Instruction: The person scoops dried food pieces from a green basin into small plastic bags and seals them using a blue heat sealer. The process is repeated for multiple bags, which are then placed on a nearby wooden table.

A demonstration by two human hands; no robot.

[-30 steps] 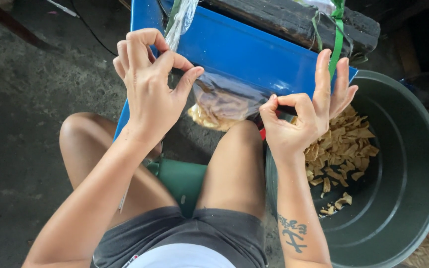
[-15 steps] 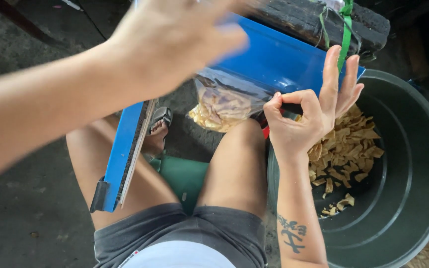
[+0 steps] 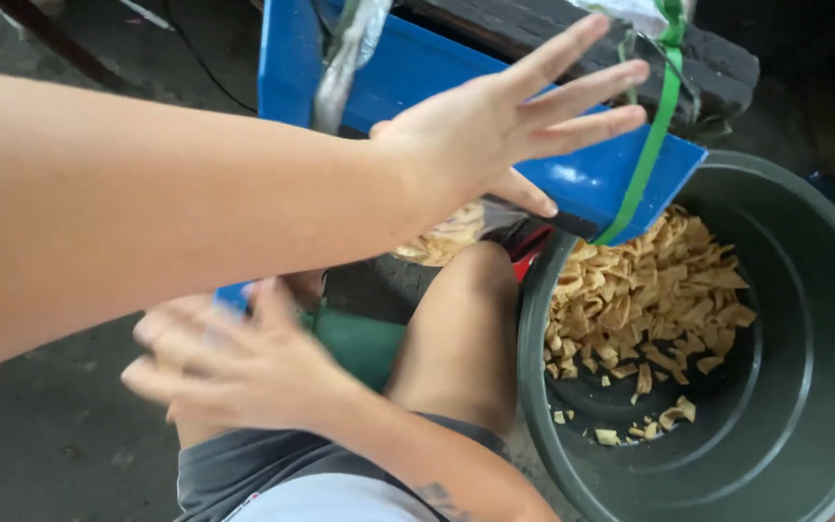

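The left hand point(image 3: 495, 126) stretches flat, fingers spread, over the smooth blue board point(image 3: 591, 179); the right hand point(image 3: 234, 362), blurred, is open and empty. Crinkly tan chips point(image 3: 645, 300) fill the round dark-green tub point(image 3: 814, 387) just beside

Left hand point(image 3: 495, 126) outstretched, fingers spread; right hand point(image 3: 234, 362) low, blurred, fingers loosely splayed.

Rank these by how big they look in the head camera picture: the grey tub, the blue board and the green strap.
1. Grey tub, the biggest.
2. Blue board, partly hidden by the left hand, so it may really be larger.
3. Green strap, thin and smallest.
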